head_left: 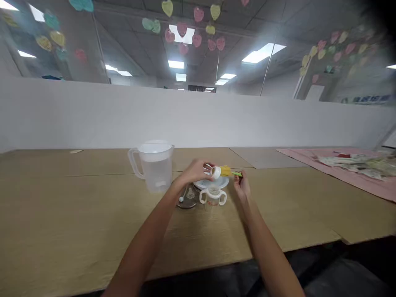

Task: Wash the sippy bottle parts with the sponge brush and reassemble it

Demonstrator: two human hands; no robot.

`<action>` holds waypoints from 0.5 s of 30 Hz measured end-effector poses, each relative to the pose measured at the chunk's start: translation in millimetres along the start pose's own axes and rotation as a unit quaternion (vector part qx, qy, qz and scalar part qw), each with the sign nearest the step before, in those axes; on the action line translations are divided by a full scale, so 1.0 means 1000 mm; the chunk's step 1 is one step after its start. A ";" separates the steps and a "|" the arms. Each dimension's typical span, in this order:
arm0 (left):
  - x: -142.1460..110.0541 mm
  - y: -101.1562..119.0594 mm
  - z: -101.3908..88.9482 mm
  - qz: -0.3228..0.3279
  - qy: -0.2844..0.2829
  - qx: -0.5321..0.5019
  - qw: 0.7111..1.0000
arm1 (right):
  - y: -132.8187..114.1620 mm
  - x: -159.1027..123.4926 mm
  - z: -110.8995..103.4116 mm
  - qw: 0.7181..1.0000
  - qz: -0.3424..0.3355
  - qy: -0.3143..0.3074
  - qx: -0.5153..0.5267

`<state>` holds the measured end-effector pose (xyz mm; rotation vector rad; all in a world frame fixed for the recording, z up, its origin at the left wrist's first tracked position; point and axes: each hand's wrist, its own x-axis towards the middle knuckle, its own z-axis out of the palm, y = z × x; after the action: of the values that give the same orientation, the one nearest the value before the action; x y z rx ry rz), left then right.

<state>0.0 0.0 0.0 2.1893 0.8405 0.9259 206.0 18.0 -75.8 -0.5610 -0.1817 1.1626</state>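
My left hand point(199, 170) is closed on a white bottle collar point(215, 172), which is tilted with its opening to the right. My right hand point(243, 185) grips the green handle of a bottle brush point(225, 170). The brush's yellow sponge head meets the collar's opening; how far it goes in I cannot tell. Below my hands stands a clear baby bottle point(213, 197) with two white side handles, its top uncovered. Behind the bottle, partly hidden by my left hand, is a white bowl point(202, 185). A dark round tray point(187, 205) with small clear and white parts lies left of the bottle.
A translucent pitcher point(156, 171) with liquid in it stands left of my hands. On the far right a pink cloth point(355, 183) bears a pile of mixed items. A white wall point(154, 111) with glass above it closes off the back of the table point(93, 218).
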 end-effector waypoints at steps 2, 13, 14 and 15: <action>-0.001 0.003 0.000 -0.001 0.003 -0.007 1.000 | 0.001 0.003 0.000 1.000 -0.007 -0.008 -0.003; -0.007 0.012 -0.003 0.022 0.033 0.027 0.999 | 0.005 0.005 -0.002 0.997 0.032 -0.074 -0.009; -0.007 0.013 -0.003 0.023 0.031 0.039 0.999 | 0.005 0.006 -0.003 0.997 0.031 -0.072 -0.004; -0.007 0.013 -0.002 0.023 0.027 0.049 0.998 | 0.005 0.007 -0.003 0.997 0.027 -0.068 -0.001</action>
<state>-1.8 -12.7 7.8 2.2855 0.8815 0.9902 205.9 24.7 -82.5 -0.4907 -0.2852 1.2547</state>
